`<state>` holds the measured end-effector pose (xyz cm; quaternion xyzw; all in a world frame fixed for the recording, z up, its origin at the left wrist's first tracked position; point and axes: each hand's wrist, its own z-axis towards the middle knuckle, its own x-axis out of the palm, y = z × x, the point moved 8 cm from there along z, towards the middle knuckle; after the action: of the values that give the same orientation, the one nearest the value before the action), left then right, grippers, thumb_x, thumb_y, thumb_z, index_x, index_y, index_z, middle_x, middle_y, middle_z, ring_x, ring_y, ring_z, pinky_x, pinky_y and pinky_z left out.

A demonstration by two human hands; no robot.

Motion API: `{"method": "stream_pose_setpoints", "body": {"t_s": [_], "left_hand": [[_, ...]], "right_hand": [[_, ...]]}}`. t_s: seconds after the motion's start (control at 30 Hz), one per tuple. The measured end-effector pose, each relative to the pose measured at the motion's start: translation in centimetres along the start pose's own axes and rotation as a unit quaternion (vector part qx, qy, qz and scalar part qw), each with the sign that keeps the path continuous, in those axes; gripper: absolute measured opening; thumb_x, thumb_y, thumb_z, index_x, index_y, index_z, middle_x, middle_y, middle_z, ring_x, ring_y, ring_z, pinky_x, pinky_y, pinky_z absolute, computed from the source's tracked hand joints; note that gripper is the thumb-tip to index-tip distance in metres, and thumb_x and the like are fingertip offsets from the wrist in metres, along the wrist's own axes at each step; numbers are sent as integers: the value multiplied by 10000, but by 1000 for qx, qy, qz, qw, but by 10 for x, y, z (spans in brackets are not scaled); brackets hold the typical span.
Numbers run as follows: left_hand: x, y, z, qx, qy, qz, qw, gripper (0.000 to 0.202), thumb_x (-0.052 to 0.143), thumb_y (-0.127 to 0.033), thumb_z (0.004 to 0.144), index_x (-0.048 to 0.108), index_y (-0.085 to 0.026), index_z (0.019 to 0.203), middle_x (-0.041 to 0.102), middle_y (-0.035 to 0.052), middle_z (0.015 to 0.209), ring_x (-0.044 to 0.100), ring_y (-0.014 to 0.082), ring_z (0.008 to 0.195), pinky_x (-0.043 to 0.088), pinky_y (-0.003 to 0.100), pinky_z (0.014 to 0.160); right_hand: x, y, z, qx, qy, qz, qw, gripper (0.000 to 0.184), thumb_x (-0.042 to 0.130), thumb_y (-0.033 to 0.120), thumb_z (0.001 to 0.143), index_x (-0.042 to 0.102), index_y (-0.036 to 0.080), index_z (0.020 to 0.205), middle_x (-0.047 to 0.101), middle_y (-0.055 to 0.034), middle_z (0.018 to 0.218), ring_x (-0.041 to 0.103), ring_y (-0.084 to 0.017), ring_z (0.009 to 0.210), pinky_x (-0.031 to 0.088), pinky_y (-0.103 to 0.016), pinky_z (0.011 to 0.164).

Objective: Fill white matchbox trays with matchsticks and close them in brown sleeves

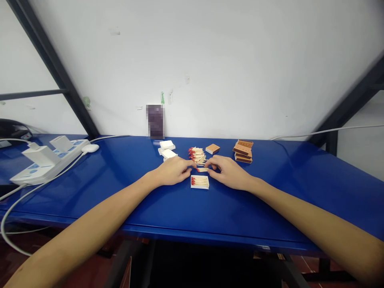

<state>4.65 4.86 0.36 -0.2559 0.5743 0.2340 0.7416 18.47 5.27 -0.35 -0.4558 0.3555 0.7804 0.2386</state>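
My left hand (176, 171) is closed, its thumb and forefinger at the red heads of a few matches (203, 170). My right hand (227, 172) closes its fingertips on the plain ends of the same matches, which lie crosswise between both hands. Just in front of them sits a white matchbox tray (200, 187) partly filled with matches, their red heads to the left. Behind my fingertips spreads a loose pile of red-headed matches (197, 155), also with heads to the left.
White empty trays (168, 154) are stacked left of the pile. A closed brown matchbox (213, 149) lies behind right, and several brown matchbox sleeves (243, 151) are stacked farther right. A white power strip (45, 170) with chargers and cables occupies the left of the blue table (240, 216).
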Motion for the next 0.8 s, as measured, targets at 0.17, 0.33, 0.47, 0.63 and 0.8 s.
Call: {"method": "stream_pose_setpoints", "body": {"t_s": [0.17,0.33,0.47,0.63,0.8], "left_hand": [[0,0,0,3,-4,-2,1000,298,468,-178,923,672,-216,1137,651,-3,673,605,165,658,416,260,650],[0,-1,0,9,-3,-8,1000,296,461,-178,928,671,-217,1133,632,-11,645,591,153,619,403,257,631],[-1,0,-1,3,-8,5,1000,287,458,-187,927,654,-223,1135,626,-16,642,588,161,629,397,267,625],[-1,3,0,-22,-9,13,1000,312,470,-200,919,614,-211,1196,631,-10,655,593,168,634,399,264,622],[-1,3,0,-23,-6,10,1000,306,468,-211,926,610,-210,1197,637,-6,666,602,169,644,411,264,633]], "right_hand": [[0,1,0,3,5,6,1000,143,542,227,870,671,201,927,564,-8,762,503,-145,679,349,-270,625],[0,1,0,1,-1,9,1000,146,547,233,872,667,201,948,560,-1,749,499,-139,667,343,-264,613],[-1,1,0,-1,-4,7,1000,157,548,235,873,665,205,973,563,1,743,499,-138,661,341,-260,603],[-1,3,0,2,6,5,1000,141,545,245,880,679,209,906,568,-4,738,501,-141,661,338,-264,601],[-1,2,0,-1,1,9,1000,134,550,249,882,676,210,902,563,-5,738,503,-143,666,344,-264,604]]}}
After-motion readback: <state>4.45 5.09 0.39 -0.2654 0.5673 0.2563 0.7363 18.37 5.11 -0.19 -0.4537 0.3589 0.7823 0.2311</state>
